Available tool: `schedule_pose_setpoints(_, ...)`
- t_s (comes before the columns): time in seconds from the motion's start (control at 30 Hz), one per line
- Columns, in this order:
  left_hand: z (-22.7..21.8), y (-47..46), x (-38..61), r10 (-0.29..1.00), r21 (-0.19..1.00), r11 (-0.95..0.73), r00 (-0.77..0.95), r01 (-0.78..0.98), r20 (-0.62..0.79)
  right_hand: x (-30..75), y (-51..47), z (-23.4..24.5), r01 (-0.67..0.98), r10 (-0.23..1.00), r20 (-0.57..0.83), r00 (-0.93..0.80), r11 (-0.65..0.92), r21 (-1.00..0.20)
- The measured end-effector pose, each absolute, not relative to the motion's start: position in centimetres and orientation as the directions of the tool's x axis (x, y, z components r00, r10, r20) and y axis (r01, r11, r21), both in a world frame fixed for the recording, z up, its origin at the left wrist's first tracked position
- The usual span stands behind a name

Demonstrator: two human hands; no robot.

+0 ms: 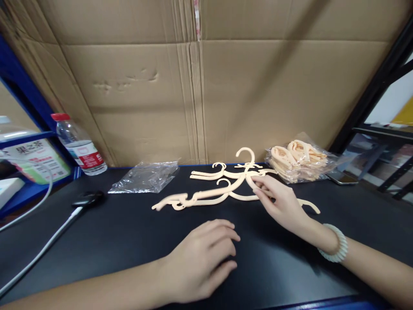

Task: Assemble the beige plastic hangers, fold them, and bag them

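My right hand [281,199], with a pale beaded bracelet at the wrist, pinches a cream plastic clothes hanger [211,193] by its right arm near the hook. The hanger's hook points up and its left arm reaches out to the left; part of its right arm is hidden by my fingers. Beneath and behind it, other cream hangers [206,175] lie on the black table [135,245], partly overlapped. My left hand [206,258] is over the table nearer to me, holding nothing, its fingers loosely bent and apart.
A clear bag of folded hangers [298,159] lies at the back right beside a phone [342,177]. An empty clear plastic bag [145,177] is at the back left. A red-capped bottle [80,146] and a black device [87,199] with a white cable are left. Cardboard [129,99] stands behind.
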State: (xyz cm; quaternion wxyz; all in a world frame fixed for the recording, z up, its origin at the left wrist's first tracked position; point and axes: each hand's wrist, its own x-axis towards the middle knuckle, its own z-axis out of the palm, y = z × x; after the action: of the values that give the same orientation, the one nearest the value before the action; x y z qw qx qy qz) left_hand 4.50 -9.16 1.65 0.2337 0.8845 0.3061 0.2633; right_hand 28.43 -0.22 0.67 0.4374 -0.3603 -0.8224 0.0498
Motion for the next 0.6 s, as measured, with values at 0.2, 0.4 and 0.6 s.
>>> schedule_pose_setpoints(0.2,1.7,-9.6,4.2,0.599,0.17,-0.796,0.718,0.58,0.356,27.1,-1.6,0.3,0.495,0.586,0.541,-0.603,0.807,-0.323)
schedule_pose_setpoints(0.4,1.2,-9.1,4.1,0.704,0.183,-0.707,0.653,0.683,0.278,27.1,-1.1,0.1,0.478,0.569,0.503,-0.651,0.822,-0.311)
schedule_pose_setpoints(0.6,1.1,-8.9,4.0,0.76,0.183,-0.646,0.604,0.741,0.241,27.3,-0.9,-0.1,0.566,0.624,0.472,-0.622,0.776,-0.28)
